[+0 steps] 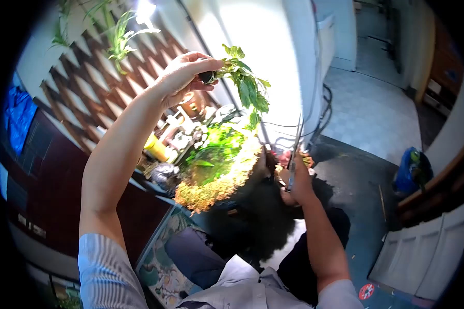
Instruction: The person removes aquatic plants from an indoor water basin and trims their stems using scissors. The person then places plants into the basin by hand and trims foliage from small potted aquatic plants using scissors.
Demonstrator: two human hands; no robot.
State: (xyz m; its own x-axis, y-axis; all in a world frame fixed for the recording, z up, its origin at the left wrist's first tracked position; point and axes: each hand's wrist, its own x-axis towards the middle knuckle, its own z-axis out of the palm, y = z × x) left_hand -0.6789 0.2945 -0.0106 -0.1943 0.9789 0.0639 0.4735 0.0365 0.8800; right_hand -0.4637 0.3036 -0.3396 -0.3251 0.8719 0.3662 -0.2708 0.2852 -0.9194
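Above bright plants (219, 159), my left hand (183, 72) pinches leaves (248, 91); my right hand (302, 181) grips a metal tool (292, 172). Moving needs gentle fingers.

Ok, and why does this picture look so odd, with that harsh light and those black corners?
Head view: the lamp glares, and the wall behind the leafy sprig is washed out to white; dark shadow covers the floor below the planted bowl; a round, wide-angle image, probably the lens, leaves black corners and seems to bend the room's edges.
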